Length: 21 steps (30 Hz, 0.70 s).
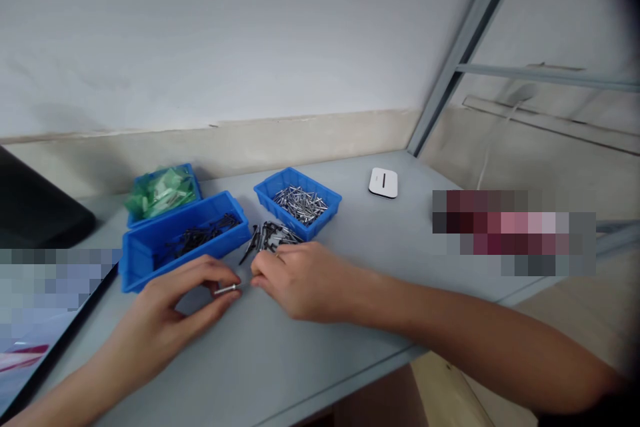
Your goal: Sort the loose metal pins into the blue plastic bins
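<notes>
In the head view, the left hand [173,313] held a slim silver fastener [227,289] between its thumb and fingers, left of centre in the lower half of the frame. The fastener lay nearly level across the gap between the fingertips. The right hand [300,283] was just beside it, near the centre, with its fingers curled closed and their tips toward the left hand; whether they gripped anything could not be told. Just beyond the right hand, a loose pile [270,237] of black and silver fasteners lay on the grey bench [210,373]. Behind the pile stood a blue bin [325,215] with silver fasteners [300,203] in it. Left of the pile, a longer blue bin [150,268] held black fasteners [200,238], and behind that, left of centre, a third blue bin [196,188] carried green plastic packets [165,192]. A white device [383,182] with rounded corners and a dark bar on top lay right of centre, near the wall [280,137]. A grey metal frame [443,100] rose at the upper right. Blurred blocks hid an item at the right side and part of the lower left.
</notes>
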Tool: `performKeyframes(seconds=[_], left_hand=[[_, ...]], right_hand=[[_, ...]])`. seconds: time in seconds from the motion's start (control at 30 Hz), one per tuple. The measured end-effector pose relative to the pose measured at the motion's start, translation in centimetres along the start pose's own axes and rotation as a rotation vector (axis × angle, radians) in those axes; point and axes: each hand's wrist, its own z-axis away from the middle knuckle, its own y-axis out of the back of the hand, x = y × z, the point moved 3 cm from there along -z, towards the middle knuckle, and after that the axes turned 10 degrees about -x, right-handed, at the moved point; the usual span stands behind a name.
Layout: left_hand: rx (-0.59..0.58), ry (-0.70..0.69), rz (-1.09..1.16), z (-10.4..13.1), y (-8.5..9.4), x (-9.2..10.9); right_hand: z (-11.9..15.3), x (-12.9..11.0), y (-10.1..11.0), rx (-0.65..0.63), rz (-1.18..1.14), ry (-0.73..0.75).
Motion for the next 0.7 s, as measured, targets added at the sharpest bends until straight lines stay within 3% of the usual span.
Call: performKeyframes(seconds=[0.13, 0.3, 0.5, 0.7], left_hand=[[0.006, -0.001, 0.068, 0.0, -0.1, 0.4], [-0.003, 0.091, 0.19, 0.0, -0.6, 0.9], [-0.093, 0.089, 0.277, 0.0, -1.7, -0.7], [-0.121, 0.164, 0.262, 0.1, -1.5, -0.7]], right_hand=[[-0.2, -0.1, -0.4, 0.077, 0.017, 0.094], [0.0, 0.2, -0.5, 0.28, -0.035, 0.171], [0.2, 0.0, -0.8, 0.412, 0.091, 0.362], [0.4, 0.0, -0.3, 0.575, 0.131, 0.363]])
